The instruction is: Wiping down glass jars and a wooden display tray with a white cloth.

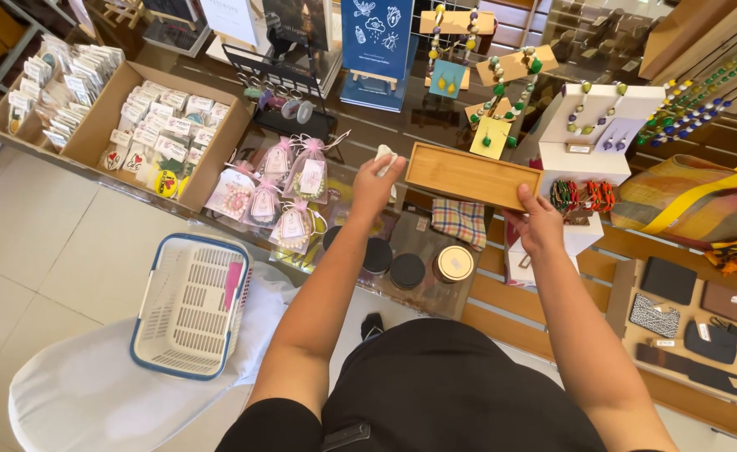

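While the right hand (538,224) pinches its near right corner, the wooden tray (469,175) hangs above the glass counter (423,243): a shallow, smooth, pale rectangle, its long axis running left to right, slightly tilted. The left hand (374,186) is closed on a white cloth (385,157) by its left end.

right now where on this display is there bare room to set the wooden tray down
The right hand holds the wooden tray. One bare patch shows: the glass under it, between the pink gift bags and checked cloth. Crowded: round tins in front, earring cards behind, bracelets to the right.
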